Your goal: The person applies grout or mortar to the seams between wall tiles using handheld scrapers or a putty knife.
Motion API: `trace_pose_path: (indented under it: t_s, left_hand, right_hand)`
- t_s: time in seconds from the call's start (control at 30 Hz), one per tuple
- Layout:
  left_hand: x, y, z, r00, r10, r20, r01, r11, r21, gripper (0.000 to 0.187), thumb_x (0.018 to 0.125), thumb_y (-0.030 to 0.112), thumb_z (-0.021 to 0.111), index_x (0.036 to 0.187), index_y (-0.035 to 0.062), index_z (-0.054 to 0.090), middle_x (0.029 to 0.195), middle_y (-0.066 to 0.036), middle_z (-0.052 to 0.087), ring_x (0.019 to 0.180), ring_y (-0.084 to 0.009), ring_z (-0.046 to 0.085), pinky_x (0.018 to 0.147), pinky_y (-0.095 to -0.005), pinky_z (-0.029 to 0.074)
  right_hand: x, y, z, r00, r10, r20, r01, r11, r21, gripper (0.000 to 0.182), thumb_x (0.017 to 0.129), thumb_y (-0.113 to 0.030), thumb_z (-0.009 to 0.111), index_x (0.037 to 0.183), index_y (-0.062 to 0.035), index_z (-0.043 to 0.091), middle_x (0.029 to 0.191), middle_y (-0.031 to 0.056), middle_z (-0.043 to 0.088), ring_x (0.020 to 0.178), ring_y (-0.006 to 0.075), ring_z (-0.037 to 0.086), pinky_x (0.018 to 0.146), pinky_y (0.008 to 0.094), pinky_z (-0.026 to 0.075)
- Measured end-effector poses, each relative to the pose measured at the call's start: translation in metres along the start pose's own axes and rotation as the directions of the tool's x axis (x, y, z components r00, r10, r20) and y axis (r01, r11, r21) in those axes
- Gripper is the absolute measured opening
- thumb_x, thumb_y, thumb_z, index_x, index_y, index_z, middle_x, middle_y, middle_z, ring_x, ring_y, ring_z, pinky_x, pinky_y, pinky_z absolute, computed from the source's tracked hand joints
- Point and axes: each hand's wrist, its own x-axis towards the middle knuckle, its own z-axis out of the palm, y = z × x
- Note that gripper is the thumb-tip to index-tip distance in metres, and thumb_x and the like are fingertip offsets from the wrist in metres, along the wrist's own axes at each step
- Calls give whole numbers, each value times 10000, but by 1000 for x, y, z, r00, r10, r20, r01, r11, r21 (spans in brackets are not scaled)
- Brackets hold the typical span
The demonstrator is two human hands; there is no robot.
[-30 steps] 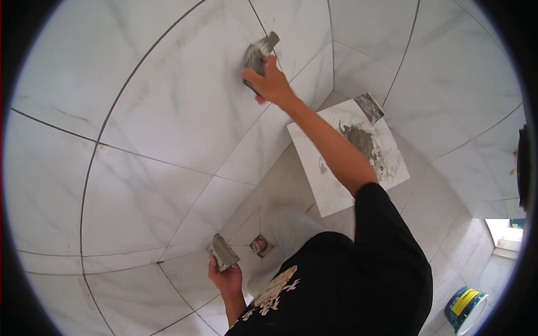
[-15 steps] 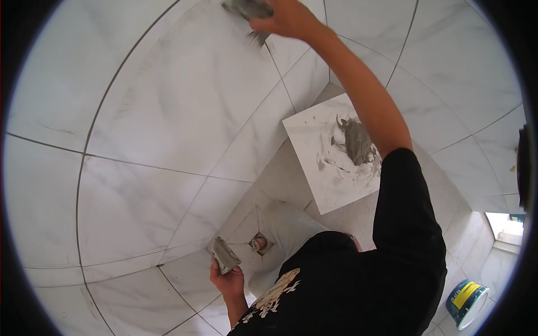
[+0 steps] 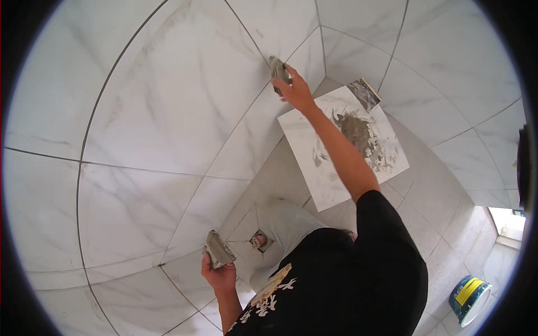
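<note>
My right hand (image 3: 296,92) is closed round a flat scraper (image 3: 278,75) smeared with grey grout. It presses the blade to the marble-look wall tiles (image 3: 168,101) where several dark joints meet. Low on the left, my left hand (image 3: 220,275) grips a second grout-coated scraper (image 3: 219,251), held up away from the wall with its face showing. Under my right forearm lies a loose white tile (image 3: 322,187) bearing a mound of grey grout (image 3: 356,131), with smears spread around it. The forearm hides part of that tile.
A dark, smeared block (image 3: 364,94) rests at the loose tile's far corner. Near my legs, a square floor opening holds a pipe end (image 3: 259,241). A green bucket with a yellow label (image 3: 469,299) stands at lower right. Another tiled wall (image 3: 448,73) rises on the right.
My right hand has swept the scraper down and right along the wall from the top of the view. My left hand has shifted slightly left and still holds its scraper.
</note>
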Motion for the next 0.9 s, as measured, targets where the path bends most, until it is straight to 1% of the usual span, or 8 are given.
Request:
trace_pose_path:
  t_s: [0.17,0.27,0.33,0.4,0.53,0.6,0.67,0.9]
  left_hand:
    - [-19,1,-43,984,-54,169,54,999,4,345,959,208,506,1259,52,572,1213,-93,663,1064,-217,668,825,-359,593]
    - [-26,2,-51,995,-11,95,16,998,-54,344,958,210,507,1256,51,574,1219,-93,661,1052,-217,674,806,-363,600]
    - [-25,0,-54,992,-46,117,51,998,-42,334,956,212,513,1241,52,581,1213,-89,664,1044,-214,677,807,-362,600]
    - [-21,4,-54,993,-43,112,45,999,-12,334,958,218,508,1239,53,582,1210,-87,665,1042,-213,678,798,-358,603]
    - [-21,6,-40,999,16,49,-15,1000,-19,327,961,232,503,1223,60,595,1198,-80,671,1030,-208,682,768,-336,607]
    - [-21,8,-42,996,-8,91,9,1000,-13,319,961,234,504,1215,68,601,1194,-78,673,1022,-207,684,752,-332,609]
    - [-24,8,-46,991,-38,126,40,999,-8,311,961,236,504,1208,75,607,1189,-75,675,1014,-206,687,737,-329,610]
    - [-22,5,-55,998,-43,41,45,998,-41,316,962,233,504,1218,72,595,1183,-81,676,1005,-209,690,736,-333,609]
  right_hand:
    - [6,-26,84,985,47,-165,4,954,301,854,798,-415,712,1410,69,364,848,150,633,569,154,590,504,272,496]
    - [-4,-18,103,925,-229,-302,229,973,-37,834,791,-424,726,1373,77,399,859,176,650,662,201,641,601,322,532]
    - [-46,-68,52,968,144,204,-135,989,-54,840,788,-441,729,1358,87,410,982,240,640,871,310,650,787,412,521]
    - [2,-27,37,919,-393,27,378,860,-344,808,800,-481,716,1417,-47,425,1125,272,545,943,385,604,833,441,496]
    - [32,-118,2,744,-658,114,593,572,-566,711,773,-393,732,1420,-263,467,1057,201,518,886,334,606,790,397,522]
    - [28,-164,-2,708,-640,298,672,480,-564,695,787,-298,698,1425,-140,471,1173,286,528,987,403,604,868,418,519]
    - [34,-142,0,735,-610,297,654,520,-550,686,768,-314,713,1406,-214,484,1121,233,524,942,361,606,830,405,522]
    - [15,34,-19,953,-223,205,302,639,-708,692,714,-292,728,1362,-202,503,1051,188,575,935,318,630,808,390,525]
